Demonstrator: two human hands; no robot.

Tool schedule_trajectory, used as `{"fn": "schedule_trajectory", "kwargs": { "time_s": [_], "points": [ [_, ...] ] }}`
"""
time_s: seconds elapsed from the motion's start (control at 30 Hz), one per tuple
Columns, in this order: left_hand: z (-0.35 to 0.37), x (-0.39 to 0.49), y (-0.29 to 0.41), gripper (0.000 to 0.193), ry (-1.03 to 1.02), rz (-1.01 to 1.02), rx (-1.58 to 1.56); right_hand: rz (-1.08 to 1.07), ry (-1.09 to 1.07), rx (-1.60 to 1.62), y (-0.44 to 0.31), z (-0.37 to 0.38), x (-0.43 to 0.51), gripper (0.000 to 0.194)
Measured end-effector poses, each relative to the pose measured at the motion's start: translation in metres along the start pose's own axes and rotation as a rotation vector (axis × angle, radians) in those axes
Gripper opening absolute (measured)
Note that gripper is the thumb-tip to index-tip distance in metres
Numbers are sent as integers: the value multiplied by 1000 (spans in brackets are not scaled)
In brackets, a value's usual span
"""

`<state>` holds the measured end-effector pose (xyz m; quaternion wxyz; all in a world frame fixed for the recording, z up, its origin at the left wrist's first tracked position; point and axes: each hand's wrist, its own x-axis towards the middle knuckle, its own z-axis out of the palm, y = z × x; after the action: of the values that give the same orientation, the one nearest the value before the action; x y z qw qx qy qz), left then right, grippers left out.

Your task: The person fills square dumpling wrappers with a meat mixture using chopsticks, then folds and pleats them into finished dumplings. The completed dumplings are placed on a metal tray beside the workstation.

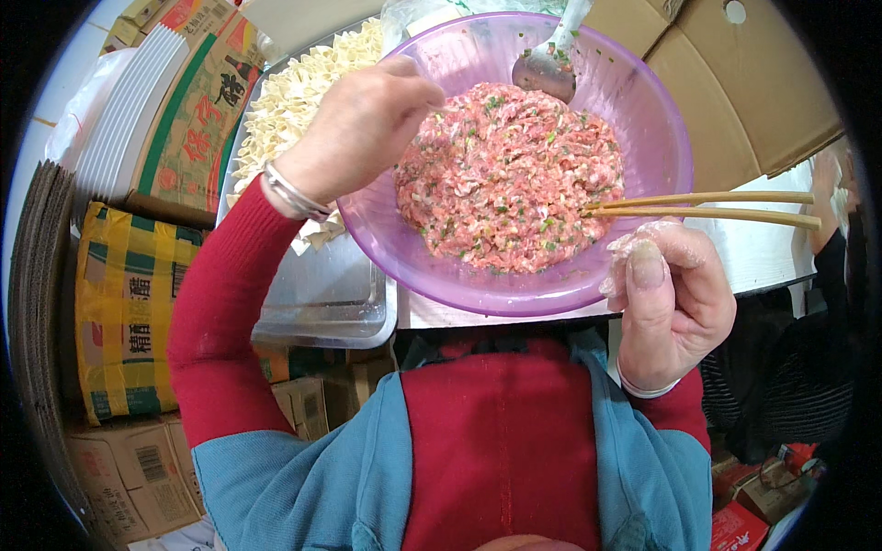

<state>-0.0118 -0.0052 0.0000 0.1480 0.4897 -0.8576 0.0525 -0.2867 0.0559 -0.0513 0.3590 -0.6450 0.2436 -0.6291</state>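
Observation:
A large purple plastic bowl (648, 144) holds pink minced meat (510, 186) flecked with chopped green onion. Over its left rim, my left hand (372, 124) is pinched, and a thin pale piece like a stick shows at the fingertips. My right hand (665, 296), floury at the fingers, is curled beside the bowl's lower right rim; whether anything lies inside it is hidden. A pair of wooden chopsticks (710, 206) rests with the tips in the meat, just above my right hand. At the back, a metal spoon (548, 72) leans in the bowl.
Left of the bowl, a metal tray (324, 303) carries many folded dough pieces (296, 103). Cardboard boxes (200, 131) and a yellow-taped package (131, 310) stand further left. An opened cardboard sheet (751, 82) is at back right. Another person's hand (827, 193) shows at the right edge.

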Motion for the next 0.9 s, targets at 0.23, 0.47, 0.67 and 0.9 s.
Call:
{"fn": "schedule_trajectory", "kwargs": {
  "time_s": [0.23, 0.47, 0.67, 0.9],
  "points": [
    [12, -4, 7, 15, -228, 191, 146, 47, 68, 48, 0, -1, -2, 8],
    [5, -6, 3, 19, -270, 208, 159, 37, 79, 57, -1, 2, -2, 9],
    [-19, -13, 3, 15, -126, -267, -694, 29, 30, 131, -1, 3, 0, 6],
    [-17, -26, 29, 17, 105, -483, -1524, 88, -80, 100, -11, 2, 12, 8]
  ]
}}
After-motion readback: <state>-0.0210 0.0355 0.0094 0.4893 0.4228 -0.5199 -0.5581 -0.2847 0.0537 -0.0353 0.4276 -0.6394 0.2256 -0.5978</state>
